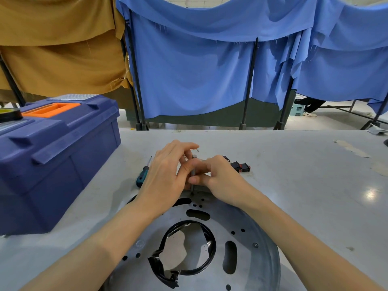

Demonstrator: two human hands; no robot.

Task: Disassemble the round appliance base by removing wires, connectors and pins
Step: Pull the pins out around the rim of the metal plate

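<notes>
A round grey metal appliance base (247,232) with slots and holes lies on the table in front of me, a black wire loop (212,255) coiled in its centre opening. At its far rim stands an upright metal pin (193,175). My right hand (218,177) pinches this pin between thumb and fingers. My left hand (168,173) curls round the pin's upper part from the left, thumb against it. What else the left fingers hold is hidden.
A teal-handled screwdriver (143,175) lies left of my hands. Black connectors (240,166) lie to the right, a small clip (197,150) beyond. A blue toolbox (52,156) with orange handle fills the left; tape roll (8,114) on top. Curtains hang behind.
</notes>
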